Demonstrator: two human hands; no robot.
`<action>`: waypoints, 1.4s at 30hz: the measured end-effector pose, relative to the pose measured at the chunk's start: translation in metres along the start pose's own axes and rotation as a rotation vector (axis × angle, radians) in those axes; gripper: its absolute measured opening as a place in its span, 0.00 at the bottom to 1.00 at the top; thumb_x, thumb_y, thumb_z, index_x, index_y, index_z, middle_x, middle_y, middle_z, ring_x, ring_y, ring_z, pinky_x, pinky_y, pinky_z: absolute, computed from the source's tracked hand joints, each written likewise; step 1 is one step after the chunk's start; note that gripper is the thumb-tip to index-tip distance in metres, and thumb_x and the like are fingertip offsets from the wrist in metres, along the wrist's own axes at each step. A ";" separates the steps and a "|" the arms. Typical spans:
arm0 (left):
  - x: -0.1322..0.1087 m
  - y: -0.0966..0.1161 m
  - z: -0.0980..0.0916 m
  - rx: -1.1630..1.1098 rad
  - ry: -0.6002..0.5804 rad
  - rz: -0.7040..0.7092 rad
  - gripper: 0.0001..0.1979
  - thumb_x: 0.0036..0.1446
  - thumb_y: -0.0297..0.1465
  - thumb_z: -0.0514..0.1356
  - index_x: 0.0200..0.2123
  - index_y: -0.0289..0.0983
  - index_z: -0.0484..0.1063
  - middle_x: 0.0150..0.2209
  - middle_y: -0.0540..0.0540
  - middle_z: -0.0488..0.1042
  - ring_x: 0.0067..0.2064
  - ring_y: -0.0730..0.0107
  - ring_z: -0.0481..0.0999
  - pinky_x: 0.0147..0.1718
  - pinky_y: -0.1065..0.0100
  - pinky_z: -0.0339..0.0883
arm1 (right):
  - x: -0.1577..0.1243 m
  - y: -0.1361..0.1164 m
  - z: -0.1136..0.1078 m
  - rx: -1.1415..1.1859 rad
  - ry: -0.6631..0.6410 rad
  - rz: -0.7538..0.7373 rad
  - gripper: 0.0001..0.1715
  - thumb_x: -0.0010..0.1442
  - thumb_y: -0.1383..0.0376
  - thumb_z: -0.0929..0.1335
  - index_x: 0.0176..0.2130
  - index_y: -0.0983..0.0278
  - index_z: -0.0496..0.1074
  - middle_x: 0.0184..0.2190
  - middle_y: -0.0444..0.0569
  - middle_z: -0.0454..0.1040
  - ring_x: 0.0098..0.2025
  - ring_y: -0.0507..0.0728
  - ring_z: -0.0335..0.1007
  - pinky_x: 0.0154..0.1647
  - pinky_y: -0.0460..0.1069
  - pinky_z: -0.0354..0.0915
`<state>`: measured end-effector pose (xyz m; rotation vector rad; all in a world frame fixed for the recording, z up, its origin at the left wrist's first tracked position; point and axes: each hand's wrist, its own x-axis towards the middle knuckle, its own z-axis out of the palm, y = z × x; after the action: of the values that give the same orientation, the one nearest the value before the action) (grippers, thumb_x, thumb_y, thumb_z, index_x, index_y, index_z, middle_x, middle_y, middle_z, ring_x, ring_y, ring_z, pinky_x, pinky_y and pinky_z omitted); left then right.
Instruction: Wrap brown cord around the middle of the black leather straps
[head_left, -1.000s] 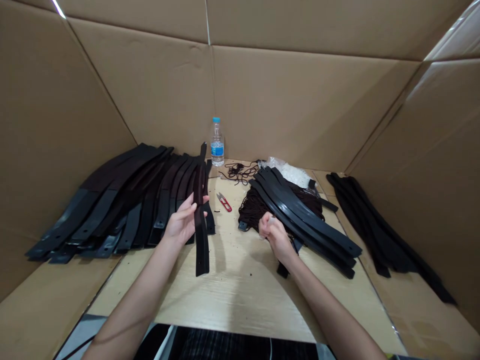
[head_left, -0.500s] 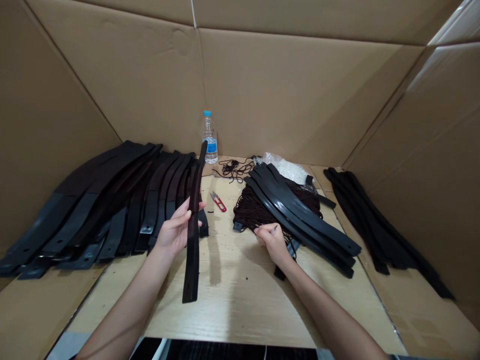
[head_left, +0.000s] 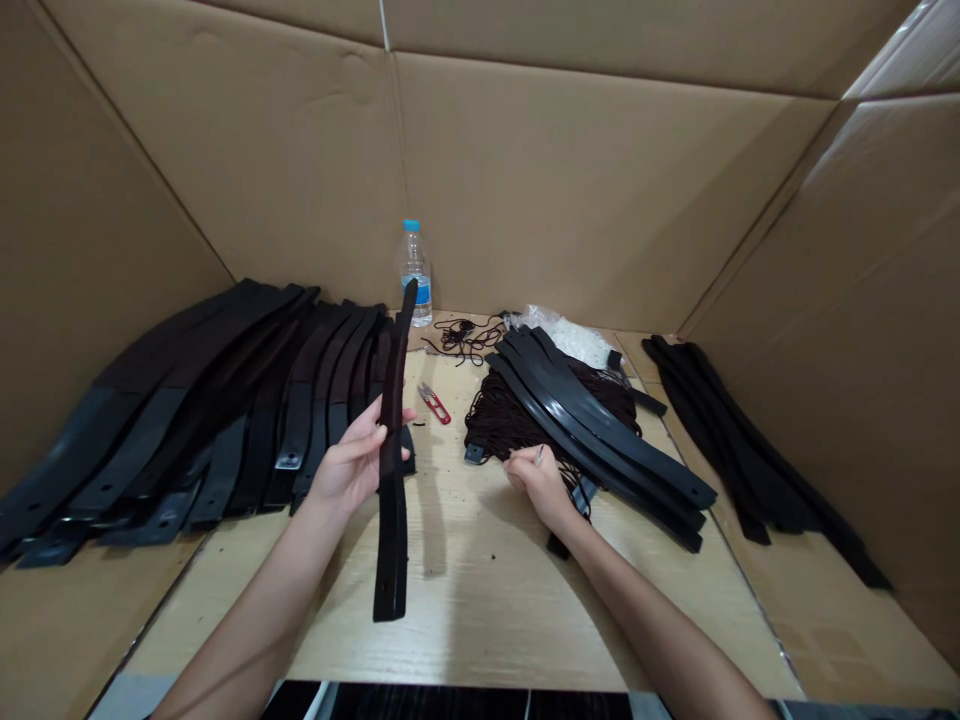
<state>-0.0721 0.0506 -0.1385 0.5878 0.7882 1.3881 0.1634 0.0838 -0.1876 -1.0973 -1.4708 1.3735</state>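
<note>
My left hand (head_left: 351,468) grips a long, curved black strip (head_left: 391,540) around its middle, the strip standing nearly upright. The strip's middle section looks dark brown, its ends plain black; a small hole shows near the lower end. My right hand (head_left: 541,488) is closed beside a bundle of dark brown cord (head_left: 504,418). From its fist pokes the tip of a thin metal tool (head_left: 539,455), most of it hidden by the fingers. Several bare black strips (head_left: 607,430) lie across the cord bundle.
Many part-brown strips (head_left: 157,440) are piled on the left. Red-handled thread snips (head_left: 433,404) lie mid-table, with a water bottle (head_left: 416,275), loose cord (head_left: 465,340) and a clear plastic bag (head_left: 574,338) behind. More strips (head_left: 739,440) lie right. Cardboard walls (head_left: 600,190) enclose the table.
The lower end of the strip in my left hand has shifted slightly right and nearer. My right hand stays closed beside the cord. The view has turned a little.
</note>
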 end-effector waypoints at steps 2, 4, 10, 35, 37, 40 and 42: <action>0.000 -0.002 0.000 0.017 -0.041 -0.006 0.27 0.38 0.22 0.71 0.45 0.37 0.74 0.36 0.48 0.79 0.22 0.76 0.75 0.22 0.76 0.73 | 0.000 0.001 0.000 0.002 -0.005 -0.002 0.20 0.42 0.60 0.63 0.10 0.59 0.48 0.10 0.37 0.43 0.17 0.46 0.37 0.20 0.48 0.36; 0.000 -0.005 0.001 0.037 -0.075 -0.001 0.26 0.39 0.24 0.72 0.45 0.37 0.73 0.36 0.47 0.79 0.23 0.76 0.75 0.23 0.76 0.74 | 0.001 0.002 0.000 0.009 -0.011 -0.004 0.20 0.42 0.60 0.63 0.10 0.59 0.48 0.10 0.37 0.43 0.16 0.45 0.36 0.20 0.48 0.35; -0.005 -0.014 0.012 0.151 -0.172 -0.005 0.30 0.43 0.25 0.71 0.51 0.37 0.68 0.38 0.45 0.79 0.28 0.70 0.78 0.27 0.70 0.77 | -0.001 0.001 0.002 0.062 0.007 -0.032 0.26 0.49 0.54 0.65 0.12 0.58 0.48 0.10 0.36 0.44 0.16 0.45 0.37 0.19 0.47 0.38; -0.028 -0.039 0.039 0.271 -0.227 -0.065 0.46 0.41 0.32 0.73 0.61 0.38 0.56 0.43 0.39 0.79 0.38 0.59 0.81 0.33 0.66 0.74 | -0.034 -0.036 0.020 0.136 -0.191 -0.075 0.19 0.51 0.51 0.73 0.24 0.63 0.71 0.24 0.48 0.72 0.45 0.62 0.73 0.43 0.53 0.65; -0.026 -0.040 0.036 0.245 -0.282 -0.071 0.42 0.41 0.31 0.73 0.59 0.38 0.60 0.43 0.40 0.79 0.38 0.60 0.81 0.33 0.67 0.74 | -0.035 -0.038 0.016 0.130 -0.191 -0.089 0.18 0.51 0.52 0.73 0.24 0.63 0.72 0.25 0.47 0.72 0.42 0.60 0.73 0.42 0.52 0.65; -0.023 -0.043 0.033 0.235 -0.338 -0.059 0.41 0.40 0.28 0.73 0.58 0.38 0.63 0.41 0.43 0.79 0.38 0.63 0.80 0.33 0.69 0.73 | -0.034 -0.040 0.011 0.106 -0.228 -0.065 0.19 0.51 0.51 0.73 0.24 0.64 0.71 0.21 0.43 0.68 0.29 0.53 0.67 0.32 0.48 0.62; -0.022 -0.045 0.032 0.239 -0.363 -0.033 0.40 0.39 0.27 0.74 0.57 0.38 0.65 0.37 0.45 0.78 0.38 0.65 0.79 0.34 0.70 0.73 | -0.033 -0.043 0.008 0.096 -0.280 -0.039 0.21 0.50 0.50 0.73 0.23 0.65 0.69 0.20 0.42 0.65 0.23 0.50 0.59 0.25 0.46 0.56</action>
<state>-0.0189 0.0268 -0.1496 0.9770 0.6681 1.1199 0.1630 0.0486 -0.1458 -0.8371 -1.5948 1.6020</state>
